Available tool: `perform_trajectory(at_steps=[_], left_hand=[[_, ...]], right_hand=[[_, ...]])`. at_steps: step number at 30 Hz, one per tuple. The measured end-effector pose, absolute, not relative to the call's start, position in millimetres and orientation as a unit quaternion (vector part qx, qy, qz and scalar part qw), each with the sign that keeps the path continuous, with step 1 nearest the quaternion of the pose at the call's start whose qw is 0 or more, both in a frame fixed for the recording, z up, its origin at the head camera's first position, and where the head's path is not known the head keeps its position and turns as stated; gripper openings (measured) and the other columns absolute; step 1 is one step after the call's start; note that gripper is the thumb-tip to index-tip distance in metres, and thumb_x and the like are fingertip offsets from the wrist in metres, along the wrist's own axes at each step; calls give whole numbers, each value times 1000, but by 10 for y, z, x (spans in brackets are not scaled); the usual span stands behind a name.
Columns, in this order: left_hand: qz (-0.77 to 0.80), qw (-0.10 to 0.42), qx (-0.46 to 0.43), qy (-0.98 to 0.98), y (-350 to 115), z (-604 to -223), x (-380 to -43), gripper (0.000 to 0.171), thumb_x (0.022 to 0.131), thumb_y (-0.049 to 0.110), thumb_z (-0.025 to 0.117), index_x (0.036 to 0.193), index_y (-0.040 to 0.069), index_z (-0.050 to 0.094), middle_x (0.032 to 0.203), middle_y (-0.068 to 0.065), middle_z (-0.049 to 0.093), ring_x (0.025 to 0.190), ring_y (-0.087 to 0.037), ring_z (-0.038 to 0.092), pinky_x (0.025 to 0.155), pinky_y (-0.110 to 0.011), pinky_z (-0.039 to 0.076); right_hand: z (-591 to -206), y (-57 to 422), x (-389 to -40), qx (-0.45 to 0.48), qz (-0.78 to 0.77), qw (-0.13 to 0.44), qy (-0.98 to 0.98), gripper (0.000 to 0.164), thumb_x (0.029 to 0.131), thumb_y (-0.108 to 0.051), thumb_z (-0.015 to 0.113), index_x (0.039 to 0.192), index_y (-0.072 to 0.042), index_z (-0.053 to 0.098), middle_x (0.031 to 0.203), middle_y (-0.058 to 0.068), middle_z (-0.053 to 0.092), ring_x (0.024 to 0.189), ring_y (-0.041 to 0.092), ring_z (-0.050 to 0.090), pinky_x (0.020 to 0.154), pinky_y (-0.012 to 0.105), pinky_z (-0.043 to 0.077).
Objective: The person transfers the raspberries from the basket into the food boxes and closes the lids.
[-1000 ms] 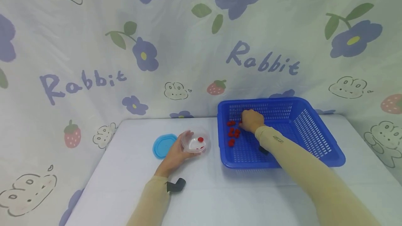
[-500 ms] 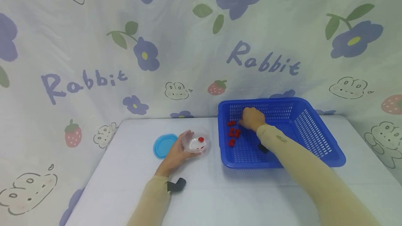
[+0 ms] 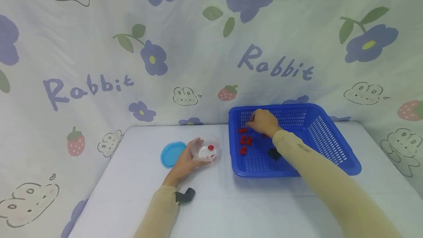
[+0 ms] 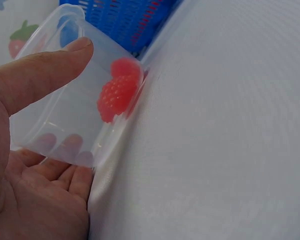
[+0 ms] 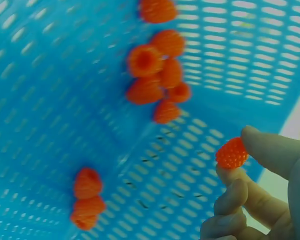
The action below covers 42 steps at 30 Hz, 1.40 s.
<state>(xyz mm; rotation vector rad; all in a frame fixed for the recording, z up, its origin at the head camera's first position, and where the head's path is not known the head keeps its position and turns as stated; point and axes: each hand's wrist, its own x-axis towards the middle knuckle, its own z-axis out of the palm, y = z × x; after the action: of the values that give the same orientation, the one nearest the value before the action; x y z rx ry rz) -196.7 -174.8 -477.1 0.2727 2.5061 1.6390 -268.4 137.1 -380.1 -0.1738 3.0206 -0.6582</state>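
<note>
My left hand [image 3: 185, 162] grips a small clear plastic tub [image 4: 72, 110] on the table, thumb across its side and fingers beneath. Inside are a few red raspberries [image 4: 117, 95]. My right hand [image 3: 264, 122] is over the back left part of a blue slotted basket [image 3: 267, 173]. In the right wrist view, its thumb and forefinger pinch one raspberry [image 5: 232, 153], held apart from the others. More raspberries [image 5: 145, 60] lie in a clump in the basket, and a smaller group [image 5: 87, 205] sits apart from them.
A light-blue round lid [image 3: 170, 154] lies on the white table [image 3: 211, 208], just left of the tub. Behind the table hangs a printed curtain [image 3: 195, 47]. The basket's raised walls stand right of the tub.
My right hand has lifted and shifted slightly left within the basket, with the raspberry now between its fingertips. A raspberry shows beneath its wrist. My left hand and the tub stay put.
</note>
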Motion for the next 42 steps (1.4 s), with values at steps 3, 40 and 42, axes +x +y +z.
perform_trajectory(at_steps=[3,40,42], left_hand=[[546,65,92,830,-1750,-4775,-1965,91,65,35,84,140,27,34,138,12,43,134,-16,28,105,-55,27],[532,76,76,840,-1732,-4746,-1952,94,65,42,82,142,28,31,137,17,42,134,-13,27,104,-55,28],[532,76,77,840,-1735,-4751,-1955,94,65,42,82,143,27,31,137,17,42,134,-13,27,104,-55,28]], right_hand=[[-3707,1359,-2622,-54,-219,23,974,33,82,-38,67,97,-10,70,95,6,69,80,24,63,60,37,51],[-3118,1195,-1768,-123,-341,-63,930,24,83,-37,67,93,-16,69,60,1,49,46,16,40,41,26,28],[-3127,1167,-1732,-119,-347,-64,928,24,83,-38,68,94,-16,69,61,1,50,47,16,40,41,26,28]])
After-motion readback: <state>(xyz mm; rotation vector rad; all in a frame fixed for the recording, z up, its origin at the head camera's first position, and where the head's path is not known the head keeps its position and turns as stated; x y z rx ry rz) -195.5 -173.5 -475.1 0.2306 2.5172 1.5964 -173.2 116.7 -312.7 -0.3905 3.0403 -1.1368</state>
